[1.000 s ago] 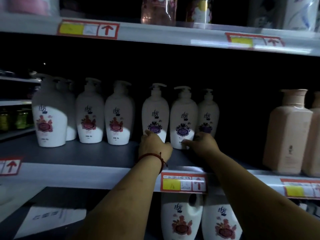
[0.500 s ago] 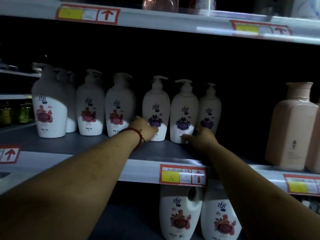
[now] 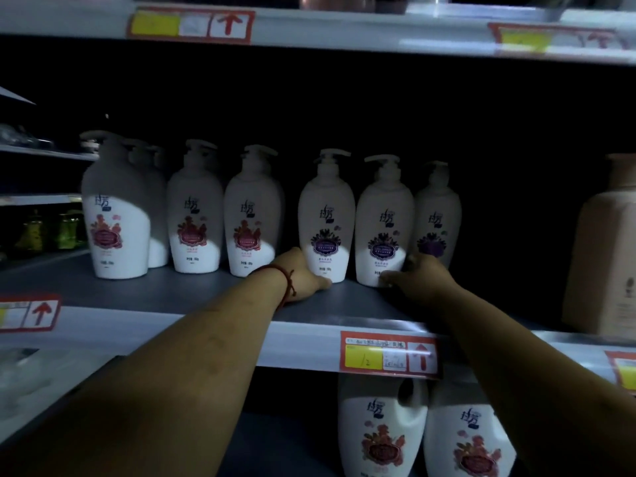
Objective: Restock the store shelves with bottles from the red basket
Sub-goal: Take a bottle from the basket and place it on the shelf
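Observation:
White pump bottles stand in a row on the grey middle shelf (image 3: 179, 294): several red-label ones (image 3: 194, 218) on the left and three purple-label ones on the right. My left hand (image 3: 303, 277), with a red string at the wrist, grips the base of the first purple-label bottle (image 3: 326, 215) from its left side, thumb across the front. My right hand (image 3: 421, 278) holds the base of the second purple-label bottle (image 3: 383, 218), thumb in front and fingers behind, beside the third purple-label bottle (image 3: 437, 211). The red basket is out of view.
A tall beige bottle (image 3: 602, 256) stands at the far right of the same shelf. Two red-label jugs (image 3: 382, 428) sit on the shelf below. The upper shelf edge (image 3: 344, 29) and price tags (image 3: 389, 354) run along the front. The shelf's back is dark.
My left hand slid from the front of the first purple-label bottle down to its left base. My right hand stays at the second bottle's base. The bottles keep their places.

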A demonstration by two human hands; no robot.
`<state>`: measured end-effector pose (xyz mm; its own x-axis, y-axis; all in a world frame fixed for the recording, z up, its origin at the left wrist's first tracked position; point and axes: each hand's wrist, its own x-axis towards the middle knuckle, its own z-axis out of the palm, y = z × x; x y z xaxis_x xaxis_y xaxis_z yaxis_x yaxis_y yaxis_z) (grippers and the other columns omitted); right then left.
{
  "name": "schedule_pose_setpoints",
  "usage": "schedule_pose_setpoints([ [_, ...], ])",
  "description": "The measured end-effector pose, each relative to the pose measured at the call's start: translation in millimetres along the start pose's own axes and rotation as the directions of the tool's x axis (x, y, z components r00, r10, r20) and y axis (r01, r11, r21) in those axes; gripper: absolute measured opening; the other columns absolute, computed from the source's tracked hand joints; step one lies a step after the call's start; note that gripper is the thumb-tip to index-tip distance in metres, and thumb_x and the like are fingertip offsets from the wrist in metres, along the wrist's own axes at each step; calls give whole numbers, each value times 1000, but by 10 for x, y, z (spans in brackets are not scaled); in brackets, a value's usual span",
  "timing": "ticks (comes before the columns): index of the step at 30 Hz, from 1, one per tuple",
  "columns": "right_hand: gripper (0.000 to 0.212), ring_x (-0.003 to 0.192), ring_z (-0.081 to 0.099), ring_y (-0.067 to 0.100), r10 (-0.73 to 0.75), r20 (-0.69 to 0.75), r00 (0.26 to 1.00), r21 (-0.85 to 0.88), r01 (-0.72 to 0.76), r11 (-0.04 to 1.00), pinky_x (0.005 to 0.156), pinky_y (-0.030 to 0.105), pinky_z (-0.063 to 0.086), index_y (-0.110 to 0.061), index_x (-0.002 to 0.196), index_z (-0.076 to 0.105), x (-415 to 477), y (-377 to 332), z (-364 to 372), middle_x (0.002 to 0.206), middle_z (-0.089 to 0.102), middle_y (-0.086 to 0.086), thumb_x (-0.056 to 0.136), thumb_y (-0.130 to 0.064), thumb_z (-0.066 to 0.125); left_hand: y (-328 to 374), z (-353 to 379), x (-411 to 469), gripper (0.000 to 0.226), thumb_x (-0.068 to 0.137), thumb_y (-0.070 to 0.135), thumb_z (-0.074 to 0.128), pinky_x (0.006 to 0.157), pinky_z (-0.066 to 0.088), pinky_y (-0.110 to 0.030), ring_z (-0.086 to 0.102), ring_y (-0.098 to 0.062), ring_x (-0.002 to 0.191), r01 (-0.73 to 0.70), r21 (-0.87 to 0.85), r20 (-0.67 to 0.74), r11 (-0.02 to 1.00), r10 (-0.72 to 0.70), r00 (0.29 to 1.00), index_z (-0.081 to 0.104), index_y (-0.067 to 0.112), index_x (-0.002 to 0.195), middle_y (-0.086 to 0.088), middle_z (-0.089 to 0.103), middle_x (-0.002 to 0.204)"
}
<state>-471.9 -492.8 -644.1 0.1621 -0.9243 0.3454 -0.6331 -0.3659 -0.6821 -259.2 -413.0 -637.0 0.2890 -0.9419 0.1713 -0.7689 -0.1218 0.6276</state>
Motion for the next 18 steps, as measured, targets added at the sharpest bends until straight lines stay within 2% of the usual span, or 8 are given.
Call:
schedule_pose_setpoints([
  [2,42,104,64,29,5,13,1000,3,-5,1000,95,38,51,-10,117,66,4,9,-4,114,69,11,82,-31,76,56,-125,11,71,68,45,80,105,45,-36,60,-20,112,41,43,79,998,-44,996,59,14,129,1,63,128],
  [5,44,106,63,27,-5,24,1000,27,4,1000,93,33,49,-11,120,64,7,23,2,117,69,9,82,-30,76,167,-306,27,35,81,27,76,90,55,-33,67,-22,96,70,16,146,997,-71,987,65,6,106,-4,70,109],
  [7,46,107,63,27,-11,27,1000,36,10,999,92,31,48,-11,122,63,-8,23,-3,118,69,9,81,-29,76,163,-327,8,8,82,18,67,68,54,-29,65,-22,78,6,162,83,987,-20,996,65,10,80,-11,71,93],
  [8,46,107,63,27,-7,31,999,39,6,999,92,30,48,-11,122,62,-16,16,-5,118,69,8,82,-29,76,139,-291,-14,10,82,16,63,64,48,-28,62,-23,76,-28,262,17,965,24,1000,60,12,73,-13,70,91],
  [10,46,106,64,26,1,32,999,60,-3,998,93,32,49,-11,122,62,-38,8,-7,117,69,8,82,-28,76,103,-166,-68,4,83,14,58,69,42,-28,62,-29,86,-54,399,-130,915,114,985,60,10,83,-16,67,102],
  [13,48,109,63,26,-9,18,1000,76,8,997,98,34,49,-11,124,60,-38,7,2,119,68,7,81,-27,76,91,2,-79,24,86,13,54,75,43,-31,61,-34,102,-9,380,-285,925,127,950,59,6,109,-16,62,114],
  [15,47,108,64,25,-2,20,1000,65,1,998,98,36,49,-12,122,61,-18,12,13,119,69,7,81,-29,76,108,14,-46,26,86,12,53,78,45,-31,60,-35,104,9,282,-288,959,76,955,57,4,111,-16,61,115],
  [18,43,107,64,25,0,23,1000,44,-1,999,97,36,50,-13,120,63,-1,13,27,118,69,7,82,-29,76,91,-16,24,37,80,17,58,84,46,-29,59,-31,105,40,-54,-175,998,-49,983,55,5,114,-11,60,113],
])
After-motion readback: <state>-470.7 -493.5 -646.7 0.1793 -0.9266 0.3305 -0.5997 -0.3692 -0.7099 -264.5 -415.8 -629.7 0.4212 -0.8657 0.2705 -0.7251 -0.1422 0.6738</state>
